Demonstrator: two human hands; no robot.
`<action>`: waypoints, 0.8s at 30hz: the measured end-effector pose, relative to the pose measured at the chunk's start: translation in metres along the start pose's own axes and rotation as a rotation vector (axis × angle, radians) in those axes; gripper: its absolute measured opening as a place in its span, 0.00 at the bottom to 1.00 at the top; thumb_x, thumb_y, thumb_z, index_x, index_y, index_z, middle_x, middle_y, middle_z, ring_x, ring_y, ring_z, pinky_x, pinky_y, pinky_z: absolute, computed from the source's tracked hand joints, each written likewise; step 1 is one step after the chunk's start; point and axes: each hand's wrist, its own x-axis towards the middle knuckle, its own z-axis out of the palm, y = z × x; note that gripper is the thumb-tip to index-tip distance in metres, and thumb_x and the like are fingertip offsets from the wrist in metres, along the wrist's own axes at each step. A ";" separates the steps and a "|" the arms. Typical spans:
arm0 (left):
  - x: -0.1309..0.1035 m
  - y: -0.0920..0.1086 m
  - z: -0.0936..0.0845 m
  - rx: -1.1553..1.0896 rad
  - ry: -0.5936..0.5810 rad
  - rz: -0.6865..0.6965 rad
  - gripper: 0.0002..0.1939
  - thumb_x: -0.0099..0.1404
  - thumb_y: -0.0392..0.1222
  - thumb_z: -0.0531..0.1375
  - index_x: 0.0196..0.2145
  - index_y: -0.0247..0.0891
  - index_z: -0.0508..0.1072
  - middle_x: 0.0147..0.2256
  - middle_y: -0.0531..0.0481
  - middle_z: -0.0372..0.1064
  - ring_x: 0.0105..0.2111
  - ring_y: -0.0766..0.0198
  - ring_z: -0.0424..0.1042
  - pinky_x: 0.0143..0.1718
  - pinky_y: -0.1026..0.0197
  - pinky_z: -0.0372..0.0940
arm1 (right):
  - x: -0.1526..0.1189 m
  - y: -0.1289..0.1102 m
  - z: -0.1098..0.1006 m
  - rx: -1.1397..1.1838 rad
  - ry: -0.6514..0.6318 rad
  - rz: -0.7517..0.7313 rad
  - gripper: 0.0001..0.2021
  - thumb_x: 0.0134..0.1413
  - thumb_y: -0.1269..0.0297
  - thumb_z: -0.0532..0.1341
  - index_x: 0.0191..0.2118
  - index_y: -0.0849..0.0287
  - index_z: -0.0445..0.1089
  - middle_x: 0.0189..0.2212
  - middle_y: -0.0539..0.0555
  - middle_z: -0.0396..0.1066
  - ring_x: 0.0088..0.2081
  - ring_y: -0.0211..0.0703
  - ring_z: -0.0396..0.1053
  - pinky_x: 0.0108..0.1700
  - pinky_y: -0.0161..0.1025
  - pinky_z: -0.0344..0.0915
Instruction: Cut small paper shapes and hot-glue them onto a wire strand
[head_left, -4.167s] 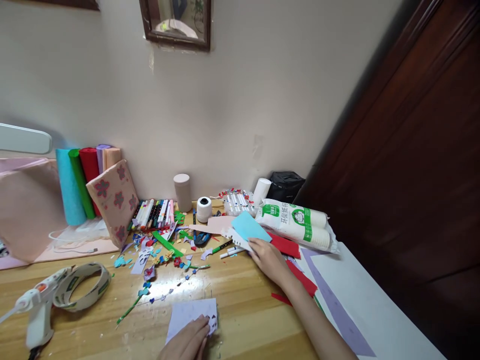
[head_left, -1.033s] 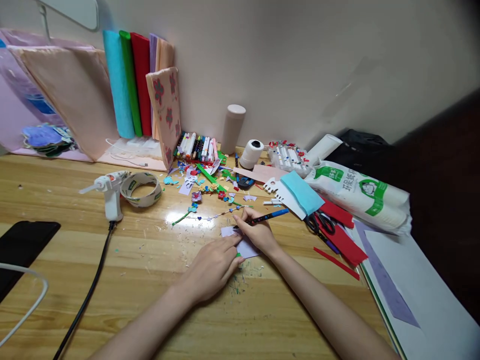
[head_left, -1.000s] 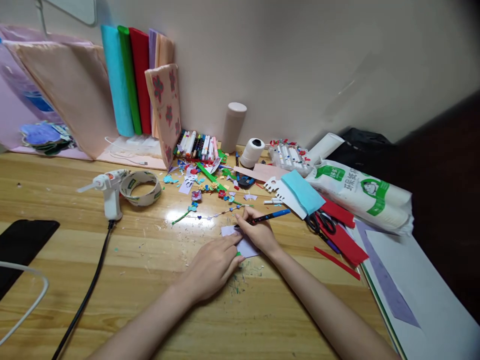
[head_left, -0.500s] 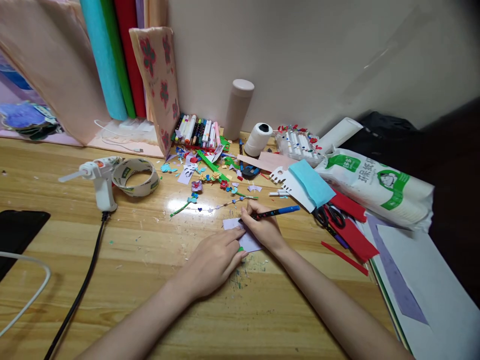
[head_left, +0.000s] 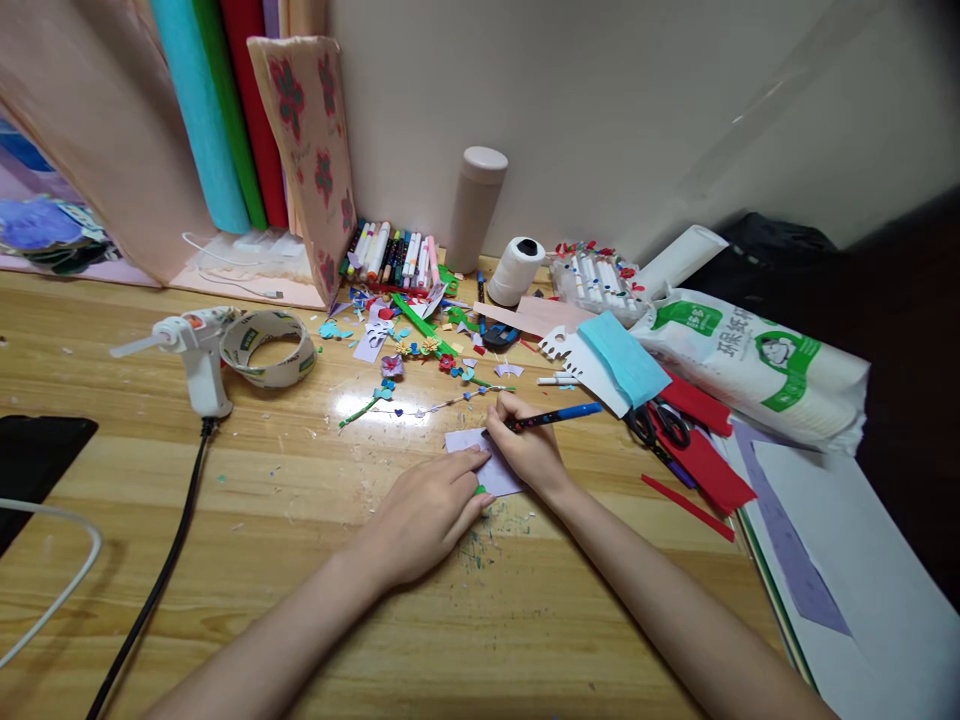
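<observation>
A small sheet of purple paper (head_left: 502, 478) lies on the wooden table. My left hand (head_left: 431, 505) holds it down, with the fingertips on the sheet and the thumb lower at its edge. A small green piece (head_left: 481, 490) shows between that thumb and finger; most of it is hidden. My right hand (head_left: 525, 445) is closed around a black marker pen with a blue end (head_left: 559, 416). The pen slants, its tip close to the paper beside my left fingertips. Whether the tip touches the paper, I cannot tell. Just beyond the sheet lies a string with small paper flowers (head_left: 439, 405).
A white glue gun (head_left: 199, 360) and a tape roll (head_left: 268, 350) lie on the left. Paper scraps, markers (head_left: 397, 258), a thread cone (head_left: 516, 272) and a tumbler (head_left: 478, 205) are at the back. Scissors (head_left: 660, 425), red paper (head_left: 709, 470) and bagged cups (head_left: 765, 365) are on the right.
The pen and my right hand have shifted slightly rightward along the purple paper. My left hand stays pressed on the sheet. The whole view has tilted a little.
</observation>
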 end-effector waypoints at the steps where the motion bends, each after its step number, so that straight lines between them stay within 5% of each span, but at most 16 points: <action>1: 0.000 0.000 0.000 0.002 0.003 0.002 0.17 0.69 0.44 0.46 0.38 0.33 0.72 0.55 0.42 0.63 0.54 0.57 0.63 0.54 0.53 0.60 | 0.000 0.000 0.000 -0.002 -0.011 -0.003 0.14 0.51 0.69 0.54 0.19 0.57 0.49 0.17 0.44 0.50 0.21 0.34 0.50 0.24 0.33 0.47; 24: 0.001 0.000 -0.001 -0.014 0.008 -0.004 0.18 0.69 0.44 0.46 0.37 0.33 0.72 0.54 0.41 0.63 0.53 0.56 0.64 0.54 0.53 0.61 | 0.000 0.000 0.000 0.045 -0.001 0.026 0.15 0.53 0.66 0.54 0.19 0.57 0.49 0.17 0.45 0.51 0.22 0.35 0.52 0.26 0.33 0.50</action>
